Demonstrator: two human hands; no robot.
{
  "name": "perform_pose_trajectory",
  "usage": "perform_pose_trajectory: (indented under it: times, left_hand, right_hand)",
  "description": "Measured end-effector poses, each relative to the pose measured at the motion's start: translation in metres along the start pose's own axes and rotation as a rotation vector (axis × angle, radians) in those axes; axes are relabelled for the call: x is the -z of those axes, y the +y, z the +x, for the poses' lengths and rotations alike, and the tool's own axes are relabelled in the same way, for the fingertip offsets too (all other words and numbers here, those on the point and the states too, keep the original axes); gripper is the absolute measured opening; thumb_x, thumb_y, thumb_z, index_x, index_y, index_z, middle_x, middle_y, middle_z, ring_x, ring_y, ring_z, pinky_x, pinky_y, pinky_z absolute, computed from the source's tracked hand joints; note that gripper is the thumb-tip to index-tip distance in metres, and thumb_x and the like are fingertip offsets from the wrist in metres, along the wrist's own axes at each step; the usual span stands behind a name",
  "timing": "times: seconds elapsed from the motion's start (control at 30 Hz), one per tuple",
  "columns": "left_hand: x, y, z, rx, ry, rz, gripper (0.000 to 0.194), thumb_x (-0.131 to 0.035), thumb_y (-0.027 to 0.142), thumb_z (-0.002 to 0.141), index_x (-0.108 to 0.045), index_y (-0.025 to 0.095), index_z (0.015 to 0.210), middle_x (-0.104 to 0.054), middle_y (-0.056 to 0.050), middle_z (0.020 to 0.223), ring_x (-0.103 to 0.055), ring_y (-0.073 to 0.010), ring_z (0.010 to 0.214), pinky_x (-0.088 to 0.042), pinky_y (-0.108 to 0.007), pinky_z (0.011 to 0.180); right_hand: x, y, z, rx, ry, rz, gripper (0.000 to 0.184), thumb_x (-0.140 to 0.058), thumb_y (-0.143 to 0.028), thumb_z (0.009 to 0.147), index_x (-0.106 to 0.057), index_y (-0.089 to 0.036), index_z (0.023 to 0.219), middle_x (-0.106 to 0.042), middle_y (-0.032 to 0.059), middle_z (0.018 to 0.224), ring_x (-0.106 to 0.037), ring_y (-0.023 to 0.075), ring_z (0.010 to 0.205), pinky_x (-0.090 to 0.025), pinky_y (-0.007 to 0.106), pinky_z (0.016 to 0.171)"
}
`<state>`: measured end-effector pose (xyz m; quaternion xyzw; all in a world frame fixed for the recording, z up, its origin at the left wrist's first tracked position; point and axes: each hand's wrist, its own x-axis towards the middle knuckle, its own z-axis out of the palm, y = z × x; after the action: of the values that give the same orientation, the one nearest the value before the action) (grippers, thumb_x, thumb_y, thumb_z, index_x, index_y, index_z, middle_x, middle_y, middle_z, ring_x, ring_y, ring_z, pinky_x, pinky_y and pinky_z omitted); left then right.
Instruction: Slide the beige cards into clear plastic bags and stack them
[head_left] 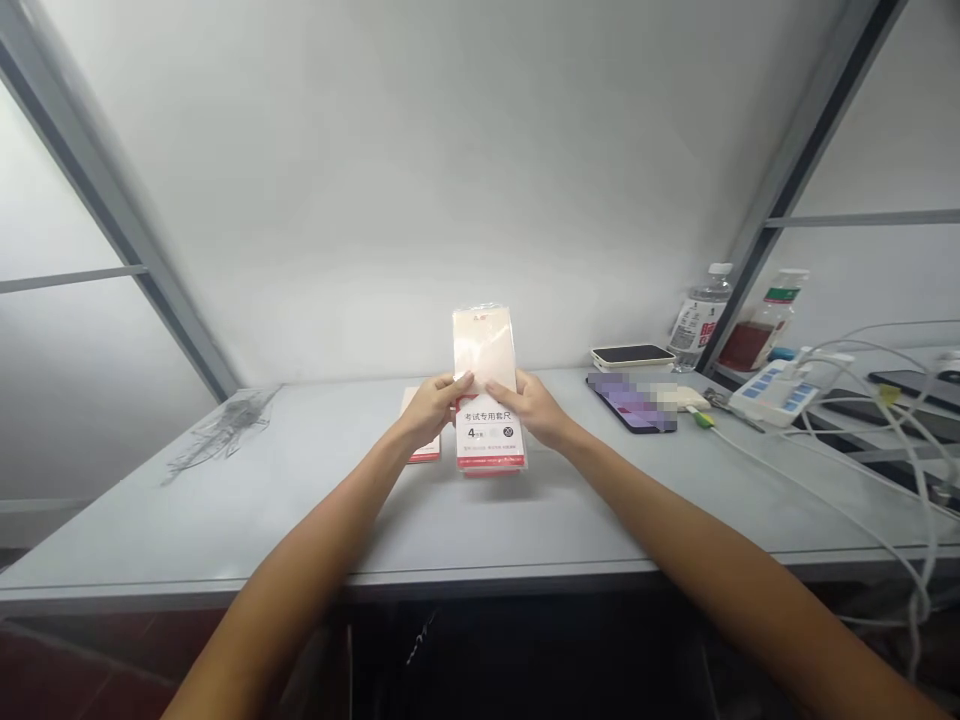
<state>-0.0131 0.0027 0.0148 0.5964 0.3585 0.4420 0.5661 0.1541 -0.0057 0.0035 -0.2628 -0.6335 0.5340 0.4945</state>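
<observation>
My left hand (431, 408) and my right hand (525, 408) both grip a clear plastic packet (487, 440) near the table's middle, their fingertips close together at its upper part. The packet holds a white-and-red card printed with Chinese text and looks like an exam ruler set. Its pale flap (484, 345) rises above my hands. A second red-edged packet (424, 450) lies on the table behind my left hand, mostly hidden by that hand and the held packet.
On the pale grey table (300, 520) lie a crumpled clear plastic wisp (221, 432), a phone (630, 402) and a flat cream device (632, 356). Further right are plastic bottles (701, 315), a white power strip (772, 392) and tangled white cables (885, 440).
</observation>
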Motion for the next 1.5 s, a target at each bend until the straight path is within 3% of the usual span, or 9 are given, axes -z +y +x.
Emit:
perform_pose_trajectory:
  times: [0.27,0.6,0.93,1.23,1.5]
  left_hand:
    - [0.002,0.002,0.000,0.043,-0.100,-0.113,0.030,-0.072,0.039,0.064,-0.062,0.012,0.076,-0.062,-0.003,0.066,-0.060,-0.0137,0.062,-0.045,-0.026,0.058]
    - [0.002,-0.001,0.001,0.007,-0.036,-0.049,0.031,-0.071,0.042,0.065,-0.059,0.013,0.066,-0.055,-0.001,0.059,-0.052,-0.0106,0.054,-0.039,-0.024,0.050]
    - [0.000,0.007,-0.002,-0.029,0.004,-0.029,0.034,-0.069,0.045,0.066,-0.059,0.012,0.068,-0.059,-0.003,0.065,-0.056,-0.0117,0.060,-0.043,-0.024,0.054]
    - [0.004,0.010,-0.003,0.086,-0.033,-0.124,0.031,-0.075,0.037,0.062,-0.061,0.011,0.072,-0.059,-0.002,0.064,-0.056,-0.0103,0.062,-0.045,-0.026,0.063]
    - [0.004,0.006,-0.001,0.108,-0.086,-0.148,0.030,-0.075,0.036,0.062,-0.064,0.011,0.077,-0.062,-0.003,0.067,-0.058,-0.0116,0.064,-0.045,-0.027,0.065]
  right_hand:
    - [0.000,0.001,-0.002,0.002,-0.074,-0.069,0.038,-0.062,-0.045,0.076,-0.058,-0.018,0.102,-0.068,0.0054,0.091,-0.064,0.0204,0.080,-0.051,0.031,0.067]
    - [0.000,-0.003,-0.003,-0.002,-0.080,-0.076,0.041,-0.064,-0.046,0.073,-0.059,-0.018,0.103,-0.068,0.0055,0.090,-0.064,0.0211,0.081,-0.050,0.030,0.064]
    - [0.002,-0.001,0.000,0.006,-0.020,-0.028,0.036,-0.064,-0.044,0.073,-0.059,-0.018,0.098,-0.068,0.0047,0.089,-0.063,0.0192,0.075,-0.050,0.031,0.065]
    - [0.004,-0.002,-0.003,0.010,-0.015,-0.027,0.038,-0.065,-0.044,0.073,-0.058,-0.016,0.097,-0.067,0.0060,0.087,-0.063,0.0197,0.075,-0.051,0.031,0.063]
    - [0.003,0.000,-0.002,0.018,-0.028,-0.017,0.035,-0.066,-0.041,0.073,-0.058,-0.016,0.096,-0.067,0.0058,0.086,-0.063,0.0186,0.072,-0.050,0.030,0.062]
